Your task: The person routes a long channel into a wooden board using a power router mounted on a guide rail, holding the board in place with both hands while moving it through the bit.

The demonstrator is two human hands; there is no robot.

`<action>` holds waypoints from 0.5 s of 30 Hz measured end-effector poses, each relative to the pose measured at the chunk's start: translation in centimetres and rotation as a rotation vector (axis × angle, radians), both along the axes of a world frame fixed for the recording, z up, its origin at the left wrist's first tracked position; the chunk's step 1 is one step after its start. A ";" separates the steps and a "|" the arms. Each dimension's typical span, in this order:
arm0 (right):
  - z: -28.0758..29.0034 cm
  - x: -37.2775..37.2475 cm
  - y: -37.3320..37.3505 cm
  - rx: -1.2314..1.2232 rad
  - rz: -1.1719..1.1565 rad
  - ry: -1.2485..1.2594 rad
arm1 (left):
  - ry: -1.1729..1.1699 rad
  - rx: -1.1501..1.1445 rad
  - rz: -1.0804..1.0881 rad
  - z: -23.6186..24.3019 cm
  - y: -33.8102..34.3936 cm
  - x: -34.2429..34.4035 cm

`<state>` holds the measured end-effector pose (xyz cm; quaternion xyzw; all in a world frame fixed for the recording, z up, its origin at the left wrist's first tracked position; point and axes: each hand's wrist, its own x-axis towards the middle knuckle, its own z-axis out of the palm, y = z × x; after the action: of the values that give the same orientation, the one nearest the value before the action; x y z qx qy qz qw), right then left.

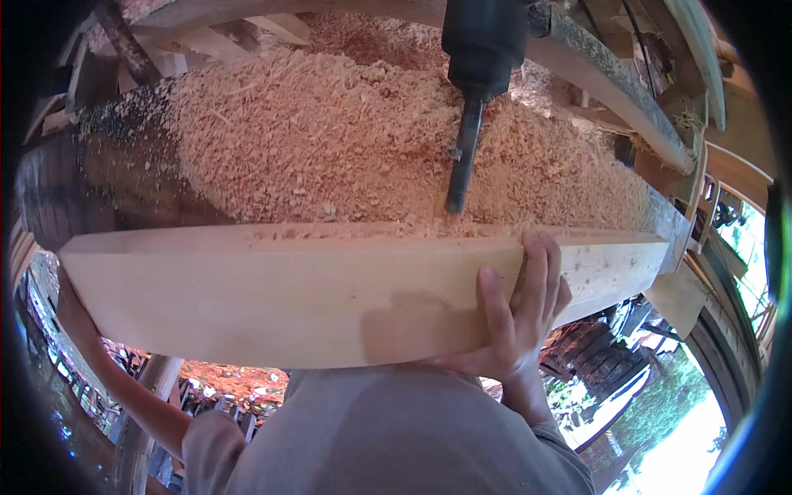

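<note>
A thick, pale wooden beam (247,297) lies crosswise before me, its broad smooth face towards my body. My right hand (524,318) grips it right of the middle, with the thumb against the face and the fingertips reaching the top edge. At the far left end, my left hand (73,304) is against the beam, its fingers hidden behind the wood. A dark drill chuck (483,49) hangs above, holding a metal bit (466,157). The bit's tip is down at the beam's back edge, among shavings.
A large heap of wood shavings (330,140) covers the dark machine table (124,181) behind the beam. Wooden rails (610,87) run along the back right. A post (148,412) stands at lower left, and stacked dark pieces (598,363) are beyond my right arm.
</note>
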<state>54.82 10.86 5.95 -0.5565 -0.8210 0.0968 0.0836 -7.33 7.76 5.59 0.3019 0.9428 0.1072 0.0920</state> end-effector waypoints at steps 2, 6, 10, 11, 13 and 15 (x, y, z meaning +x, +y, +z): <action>0.2 -0.1 0.5 -0.061 -0.013 0.004 | 0.000 0.025 0.006 0.1 0.0 -0.4; -0.5 -0.7 3.8 -0.007 0.023 0.036 | 0.023 0.040 -0.013 0.0 2.6 -1.0; -0.4 -0.8 6.3 0.034 0.047 0.049 | 0.003 -0.031 -0.051 -0.6 3.9 -4.0; -0.5 -0.7 5.7 0.027 0.042 0.013 | 0.029 0.026 -0.085 -1.7 2.8 -3.6; 0.1 0.6 2.8 -0.044 0.015 -0.015 | 0.129 0.031 -0.169 -2.0 -1.0 -1.7; 0.5 1.9 2.7 -0.107 0.001 -0.042 | 0.232 0.039 -0.239 -0.6 -2.0 2.0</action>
<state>56.72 13.61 6.50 -0.5615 -0.8166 0.1288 0.0363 -5.35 5.75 4.97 0.4238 0.9023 0.0782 -0.0111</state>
